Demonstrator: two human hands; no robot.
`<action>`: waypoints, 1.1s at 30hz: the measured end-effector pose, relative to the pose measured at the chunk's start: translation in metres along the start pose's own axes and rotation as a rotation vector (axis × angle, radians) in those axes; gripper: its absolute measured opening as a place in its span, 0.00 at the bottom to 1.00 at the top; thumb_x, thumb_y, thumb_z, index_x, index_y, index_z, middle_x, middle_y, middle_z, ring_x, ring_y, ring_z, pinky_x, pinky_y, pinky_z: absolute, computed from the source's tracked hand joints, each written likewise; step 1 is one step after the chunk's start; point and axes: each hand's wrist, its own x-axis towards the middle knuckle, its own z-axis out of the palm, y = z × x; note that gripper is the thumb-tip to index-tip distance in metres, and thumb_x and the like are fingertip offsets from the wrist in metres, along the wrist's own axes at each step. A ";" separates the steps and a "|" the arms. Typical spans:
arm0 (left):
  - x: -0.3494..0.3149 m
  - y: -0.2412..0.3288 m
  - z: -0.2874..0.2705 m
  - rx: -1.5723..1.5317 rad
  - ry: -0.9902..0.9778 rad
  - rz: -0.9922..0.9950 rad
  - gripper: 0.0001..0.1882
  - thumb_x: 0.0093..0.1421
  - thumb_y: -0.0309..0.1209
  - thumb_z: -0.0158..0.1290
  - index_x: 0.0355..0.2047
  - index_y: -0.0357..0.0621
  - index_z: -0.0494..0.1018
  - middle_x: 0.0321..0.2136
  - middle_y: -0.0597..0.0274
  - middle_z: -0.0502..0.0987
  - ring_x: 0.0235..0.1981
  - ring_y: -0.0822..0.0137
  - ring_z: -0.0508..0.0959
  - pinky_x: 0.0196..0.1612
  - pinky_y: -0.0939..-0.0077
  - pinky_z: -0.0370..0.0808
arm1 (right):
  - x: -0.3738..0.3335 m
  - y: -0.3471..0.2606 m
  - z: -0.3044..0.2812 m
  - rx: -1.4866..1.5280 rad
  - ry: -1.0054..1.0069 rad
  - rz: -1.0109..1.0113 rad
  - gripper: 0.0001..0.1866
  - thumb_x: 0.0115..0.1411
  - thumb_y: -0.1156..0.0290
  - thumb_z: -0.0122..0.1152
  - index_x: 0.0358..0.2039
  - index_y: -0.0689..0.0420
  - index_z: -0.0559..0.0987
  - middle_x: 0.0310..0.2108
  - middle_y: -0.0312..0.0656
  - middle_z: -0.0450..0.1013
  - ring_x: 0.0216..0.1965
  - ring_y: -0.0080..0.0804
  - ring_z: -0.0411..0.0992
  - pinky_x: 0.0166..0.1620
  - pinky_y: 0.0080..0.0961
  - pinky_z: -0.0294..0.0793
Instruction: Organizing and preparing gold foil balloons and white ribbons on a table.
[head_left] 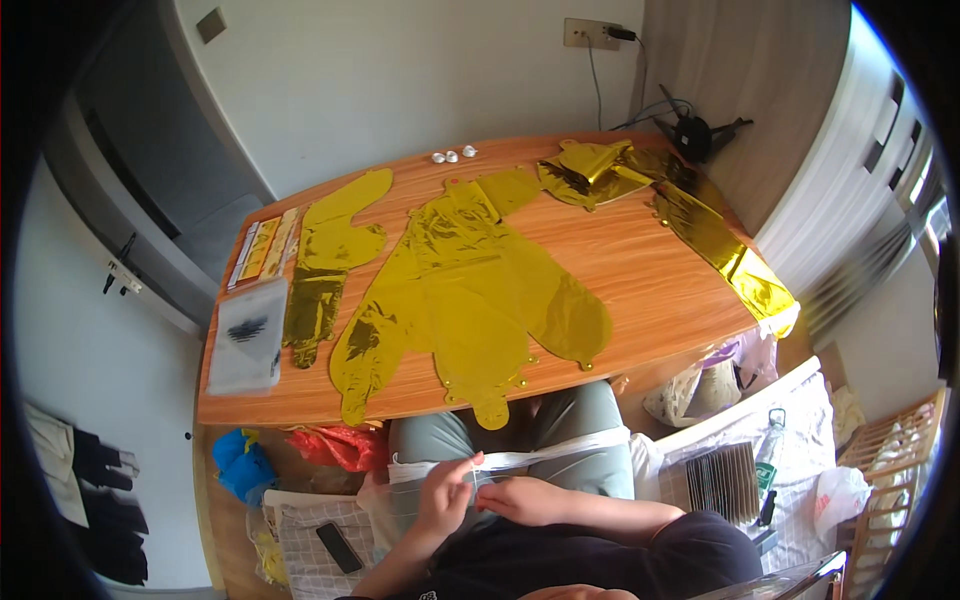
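Note:
Over my lap, my left hand (447, 492) and my right hand (525, 498) are close together, fingers closed in a pinch. What they pinch is too small to make out. A white strip (545, 452) lies across my thighs, and my left fingertips are up against it. Beyond my knees, a large flat gold foil balloon (470, 290) with several lobes spreads over the wooden table (660, 300), its tabs reaching the near edge. Left of it lies a narrower gold foil balloon (335, 240). Folded gold foil (590, 172) and a long shiny foil piece (725, 245) lie at the right.
A clear plastic sleeve (248, 340) and a flat printed pack (265, 250) lie at the table's left. Small white rolls (452, 156) sit at the back, near a black router (692, 138). Beside me are a phone (339, 548), a red bag (340, 447) and a dark striped stack (725, 482).

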 end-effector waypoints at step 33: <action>0.010 -0.013 -0.023 0.397 -0.403 -0.339 0.16 0.64 0.39 0.49 0.27 0.42 0.78 0.28 0.51 0.81 0.34 0.53 0.81 0.39 0.55 0.74 | 0.023 -0.004 -0.034 0.243 -0.068 -0.152 0.09 0.71 0.65 0.49 0.38 0.55 0.73 0.35 0.39 0.72 0.38 0.29 0.69 0.46 0.25 0.69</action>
